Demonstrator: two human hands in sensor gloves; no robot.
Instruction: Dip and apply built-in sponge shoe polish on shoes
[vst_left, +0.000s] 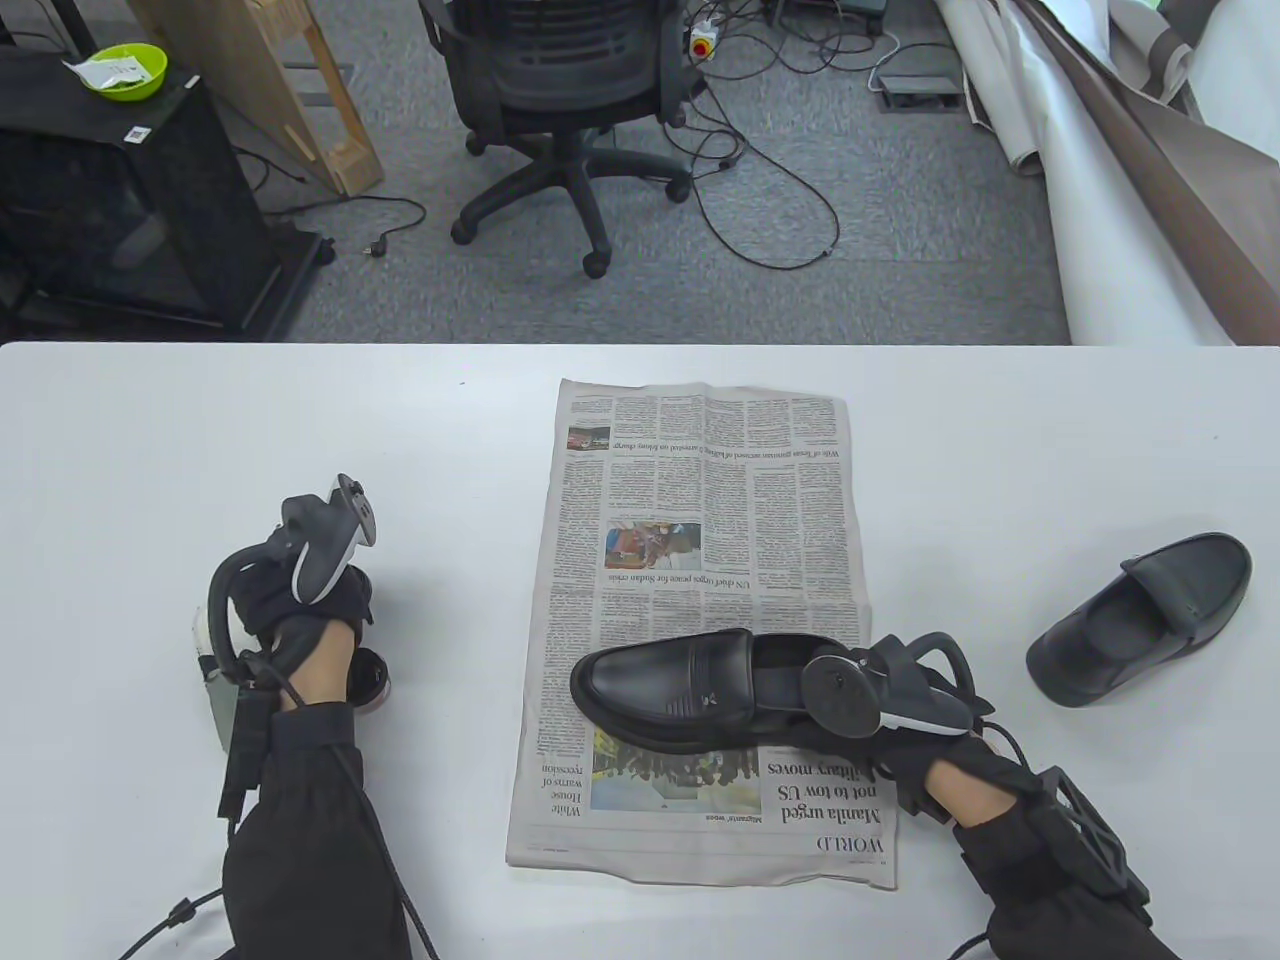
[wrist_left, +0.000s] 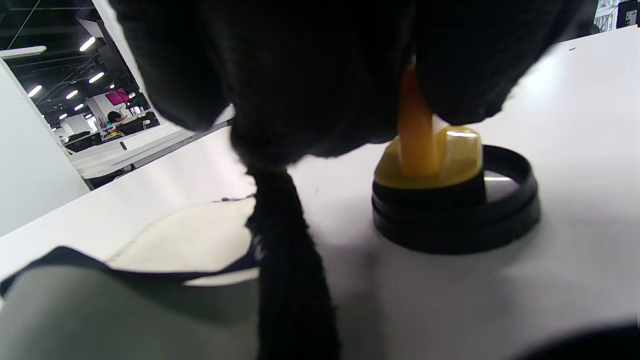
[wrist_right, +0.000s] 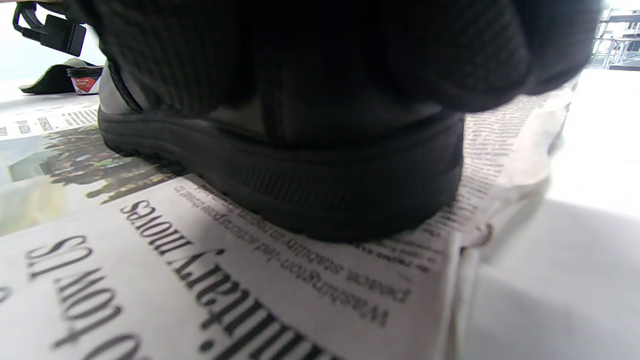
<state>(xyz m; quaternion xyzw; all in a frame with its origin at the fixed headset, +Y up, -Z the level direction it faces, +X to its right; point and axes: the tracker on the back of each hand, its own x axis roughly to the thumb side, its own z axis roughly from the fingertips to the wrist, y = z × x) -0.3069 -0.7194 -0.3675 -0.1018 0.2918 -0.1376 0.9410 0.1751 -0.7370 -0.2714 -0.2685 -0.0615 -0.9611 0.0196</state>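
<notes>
1. Table view: a black shoe (vst_left: 668, 688) lies on the newspaper (vst_left: 700, 500); the right hand (vst_left: 905, 740) grips its heel. A second shoe (vst_left: 1145, 615) lies apart on the table (vst_left: 200, 420).
2. Left wrist view: the left hand (wrist_left: 320, 70) pinches a yellow sponge holder (wrist_left: 430, 155) standing in a black lid (wrist_left: 460, 215).
3. Right wrist view: gloved fingers (wrist_right: 310, 55) wrap the shoe's heel.

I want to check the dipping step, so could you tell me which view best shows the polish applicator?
The left wrist view: the yellow applicator sits unobstructed in the black tin. In the table view the left hand hides it; the right wrist view misses it.
</notes>
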